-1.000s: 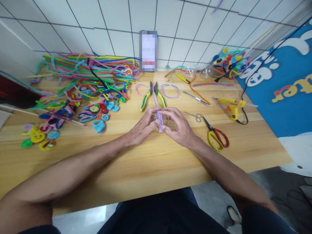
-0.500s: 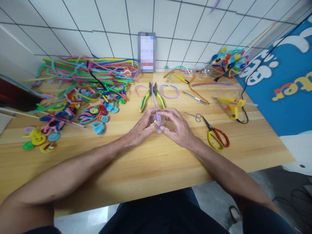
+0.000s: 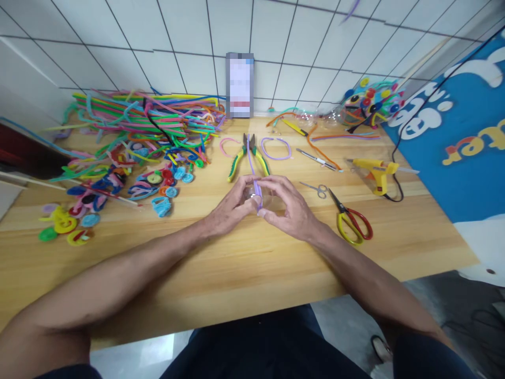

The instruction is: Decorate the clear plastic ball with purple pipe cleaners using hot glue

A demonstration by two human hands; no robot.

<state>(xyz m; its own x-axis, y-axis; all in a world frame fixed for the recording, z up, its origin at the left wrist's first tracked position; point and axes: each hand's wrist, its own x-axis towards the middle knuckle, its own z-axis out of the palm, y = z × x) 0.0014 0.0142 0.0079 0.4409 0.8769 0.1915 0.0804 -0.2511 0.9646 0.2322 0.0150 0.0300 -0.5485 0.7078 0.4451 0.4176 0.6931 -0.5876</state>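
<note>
My left hand (image 3: pixel 232 207) and my right hand (image 3: pixel 287 206) meet over the middle of the wooden table (image 3: pixel 244 263). Both pinch a lilac pipe cleaner (image 3: pixel 257 188) that they are bending around something small and clear between the fingers. Its free end (image 3: pixel 250 158) runs away from me across the green-and-yellow pliers (image 3: pixel 248 155). The fingers of both hands are curled closed.
A heap of coloured pipe cleaners (image 3: pixel 138 123) and coiled shapes (image 3: pixel 118 184) fills the left side. Red-and-yellow scissors (image 3: pixel 350 217), small scissors (image 3: pixel 315 188), a yellow glue gun (image 3: pixel 374 171), a lilac loop (image 3: pixel 276 148) and a phone (image 3: pixel 239 84) against the tiled wall lie around.
The hands stay in place; the fingers shift slightly, working the lilac pipe cleaner tighter. The view wobbles a little.
</note>
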